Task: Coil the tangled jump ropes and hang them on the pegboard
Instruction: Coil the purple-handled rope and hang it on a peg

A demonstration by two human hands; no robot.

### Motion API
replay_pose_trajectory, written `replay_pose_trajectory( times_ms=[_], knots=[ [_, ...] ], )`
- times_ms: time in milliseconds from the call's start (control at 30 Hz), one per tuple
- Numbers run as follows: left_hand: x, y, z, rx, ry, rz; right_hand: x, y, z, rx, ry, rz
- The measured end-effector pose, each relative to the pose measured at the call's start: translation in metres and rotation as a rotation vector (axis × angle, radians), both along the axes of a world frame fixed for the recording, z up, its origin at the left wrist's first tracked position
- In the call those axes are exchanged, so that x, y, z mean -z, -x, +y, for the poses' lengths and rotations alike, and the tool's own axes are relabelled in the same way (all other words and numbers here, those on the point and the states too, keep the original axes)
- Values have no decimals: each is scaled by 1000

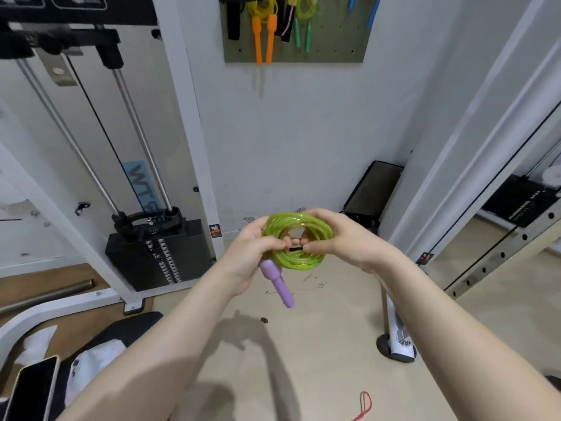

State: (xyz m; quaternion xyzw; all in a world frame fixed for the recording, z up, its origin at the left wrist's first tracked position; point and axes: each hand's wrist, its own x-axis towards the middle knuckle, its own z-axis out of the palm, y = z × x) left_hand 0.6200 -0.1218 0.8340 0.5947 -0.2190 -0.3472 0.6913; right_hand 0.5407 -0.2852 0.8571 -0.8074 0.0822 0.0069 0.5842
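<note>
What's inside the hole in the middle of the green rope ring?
Through the green rope coil you see fingertips of both hands, a small black strap and some wall. The rope's second handle isn't visible.

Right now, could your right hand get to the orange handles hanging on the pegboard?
Probably not yet. The right hand and left hand both grip the green rope coil, and the orange handles hang on the pegboard well above and beyond.

Bare white wall [303, 132] gives open reach up to grey pegboard [334, 41]; its top is crowded w/ hanging orange-handled rope [263, 34] & green-handled rope [303, 28]; lower right holes free.
</note>
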Motion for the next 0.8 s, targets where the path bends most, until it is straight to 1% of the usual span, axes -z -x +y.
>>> replay_pose_trajectory(
  times_ms=[33, 67, 100, 133, 233, 267, 300, 433, 533, 600, 667, 800],
  knots=[
    [0, -7, -8, 9, -33, -1, 2, -8, -5, 50, 224, -8],
    [-1, -14, -17, 10, -63, -3, 4, -15, -9, 115, 359, -20],
    [-3, -22, -26, 4, -74, -15, 5, -23, -13, 167, 390, -34],
    [-6, -31, -36, 0, -65, -40, 5, -30, -19, 178, 329, -42],
    [-16, -66, -63, -14, -1, -100, 0, -55, -45, 70, -59, -10],
    [-20, -80, -73, -12, 18, -111, -6, -66, -54, 58, -129, -16],
    [-22, -94, -81, -8, 22, -131, -11, -77, -63, 69, -150, -41],
    [-37, -164, -122, -8, 24, -224, -42, -140, -91, 187, -73, -199],
    [-66, -218, -152, 29, 22, -340, -68, -199, -116, 220, 50, -225],
    [-93, -256, -171, 60, 35, -399, -86, -238, -135, 206, 37, -230],
    [-120, -294, -189, 89, 64, -422, -105, -275, -154, 204, 55, -278],
    [-162, -365, -221, 108, 66, -496, -137, -338, -181, 242, 307, -467]
  ],
)
